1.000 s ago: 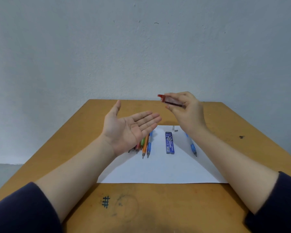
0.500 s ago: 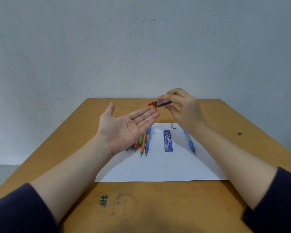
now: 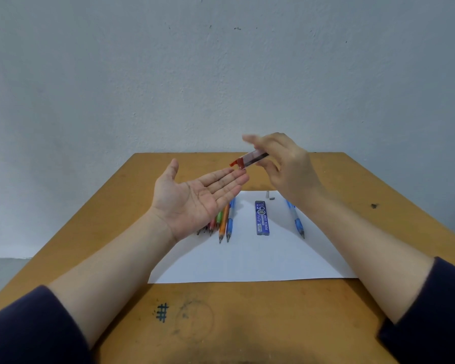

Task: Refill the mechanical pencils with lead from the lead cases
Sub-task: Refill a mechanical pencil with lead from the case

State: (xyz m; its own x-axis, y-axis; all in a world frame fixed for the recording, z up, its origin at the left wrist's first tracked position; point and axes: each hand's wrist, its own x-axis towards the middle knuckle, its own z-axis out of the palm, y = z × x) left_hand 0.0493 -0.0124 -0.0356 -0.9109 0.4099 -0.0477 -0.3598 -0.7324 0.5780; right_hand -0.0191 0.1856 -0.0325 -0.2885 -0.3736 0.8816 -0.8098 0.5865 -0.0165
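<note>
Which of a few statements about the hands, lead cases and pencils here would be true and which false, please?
1. The left hand is palm up with straight fingers. True.
2. The right hand holds the blue lead case. False: it holds the red-capped lead case; the blue lead case lies on the white paper.
3. The red-capped lead case is tilted, its red end lowest and near the left hand's fingertips. True.
4. Every pencil lies in one bunch. False: a lone blue pencil lies right of the blue lead case, apart from the bunch of pencils partly hidden by the left hand.
</note>
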